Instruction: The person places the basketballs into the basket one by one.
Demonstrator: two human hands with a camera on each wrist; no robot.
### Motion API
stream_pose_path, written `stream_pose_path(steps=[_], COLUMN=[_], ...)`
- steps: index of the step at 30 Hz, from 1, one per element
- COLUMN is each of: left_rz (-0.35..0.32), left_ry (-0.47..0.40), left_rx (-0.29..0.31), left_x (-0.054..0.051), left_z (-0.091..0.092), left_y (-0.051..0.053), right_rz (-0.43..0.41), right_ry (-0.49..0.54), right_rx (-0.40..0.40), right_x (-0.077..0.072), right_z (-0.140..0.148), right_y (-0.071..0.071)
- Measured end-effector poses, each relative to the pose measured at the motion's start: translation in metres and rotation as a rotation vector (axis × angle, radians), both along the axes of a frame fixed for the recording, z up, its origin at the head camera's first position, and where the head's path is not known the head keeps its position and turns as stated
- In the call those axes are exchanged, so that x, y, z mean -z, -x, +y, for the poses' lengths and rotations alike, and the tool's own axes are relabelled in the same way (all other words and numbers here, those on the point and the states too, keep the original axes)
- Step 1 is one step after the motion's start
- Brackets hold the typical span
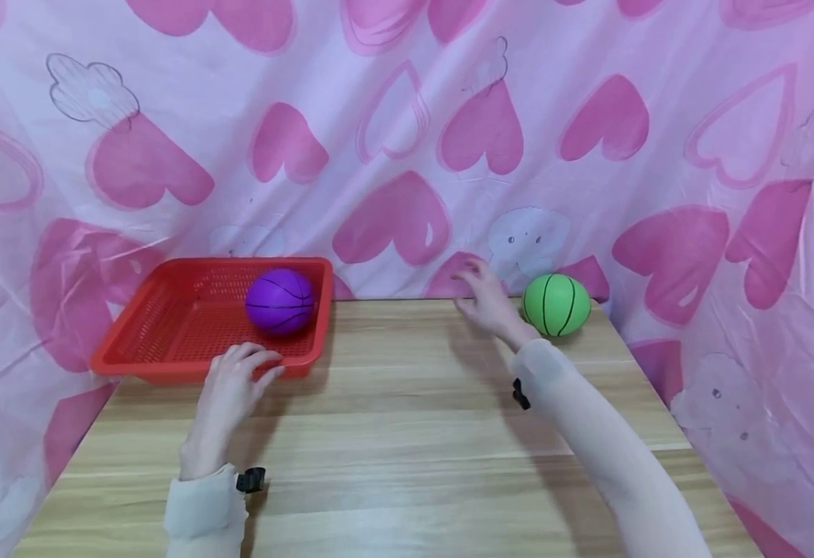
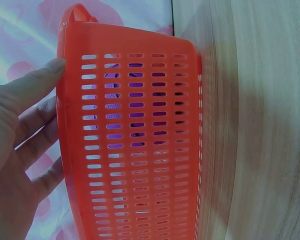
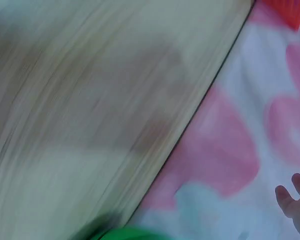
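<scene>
In the head view a red plastic basket stands at the back left, with a purple ball inside its right part. My left hand is at the basket's front rim, fingers spread; in the left wrist view the hand has its fingertips at the rim of the basket. My right hand is in the air just left of a green ball, fingers apart and holding nothing. The right wrist view shows some fingers of that hand and the green ball's edge.
The wooden table runs back to a pink and white curtain with hearts, which hangs behind it and at both sides. Bare tabletop lies between the basket and the green ball.
</scene>
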State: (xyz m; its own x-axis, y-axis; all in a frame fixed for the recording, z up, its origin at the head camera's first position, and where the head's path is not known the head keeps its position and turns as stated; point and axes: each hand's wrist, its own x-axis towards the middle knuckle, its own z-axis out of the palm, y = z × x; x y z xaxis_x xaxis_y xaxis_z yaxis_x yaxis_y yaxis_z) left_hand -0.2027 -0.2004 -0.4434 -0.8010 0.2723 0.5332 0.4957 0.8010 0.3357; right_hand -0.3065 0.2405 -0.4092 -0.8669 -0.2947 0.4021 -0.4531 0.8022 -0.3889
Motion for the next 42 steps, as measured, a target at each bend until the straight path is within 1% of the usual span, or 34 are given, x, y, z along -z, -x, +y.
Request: stream_pose_path(steps=[4, 10, 14, 16, 22, 29, 33, 37, 39, 42], left_rz=[0.0, -0.011, -0.01, -0.004, 0.043, 0.032, 0.039, 0.033, 0.025, 0.013], left_ry=[0.01, 0.009, 0.013, 0.013, 0.011, 0.001, 0.002, 0.012, 0.016, 0.014], left_rx=[-0.01, -0.006, -0.008, -0.009, 0.009, -0.001, 0.004, 0.006, 0.005, -0.002], left_x=[-0.002, -0.004, -0.005, -0.006, -0.004, -0.002, -0.002, -0.001, -0.001, -0.001], left_z=[-0.002, -0.002, -0.002, -0.002, -0.002, 0.001, 0.001, 0.001, 0.002, 0.003], left_y=[-0.002, -0.001, -0.001, -0.001, 0.0, -0.001, -0.001, 0.0, 0.0, 0.0], right_rz=[-0.021, -0.017, -0.049, -0.081, -0.208, -0.255, -0.288, -0.339, -0.348, -0.334], right_ry=[-0.008, -0.081, -0.098, -0.077, 0.076, 0.245, 0.301, 0.349, 0.358, 0.364], right_rx=[0.056, 0.121, 0.194, 0.235, 0.336, 0.376, 0.405, 0.434, 0.44, 0.436], right_x=[-0.006, -0.014, -0.016, -0.015, -0.008, 0.002, 0.01, 0.022, 0.029, 0.037], right_z=[0.034, 0.08, 0.107, 0.118, 0.144, 0.167, 0.176, 0.183, 0.185, 0.188], right_y=[-0.001, -0.004, -0.007, -0.009, -0.017, -0.02, -0.021, -0.025, -0.027, -0.027])
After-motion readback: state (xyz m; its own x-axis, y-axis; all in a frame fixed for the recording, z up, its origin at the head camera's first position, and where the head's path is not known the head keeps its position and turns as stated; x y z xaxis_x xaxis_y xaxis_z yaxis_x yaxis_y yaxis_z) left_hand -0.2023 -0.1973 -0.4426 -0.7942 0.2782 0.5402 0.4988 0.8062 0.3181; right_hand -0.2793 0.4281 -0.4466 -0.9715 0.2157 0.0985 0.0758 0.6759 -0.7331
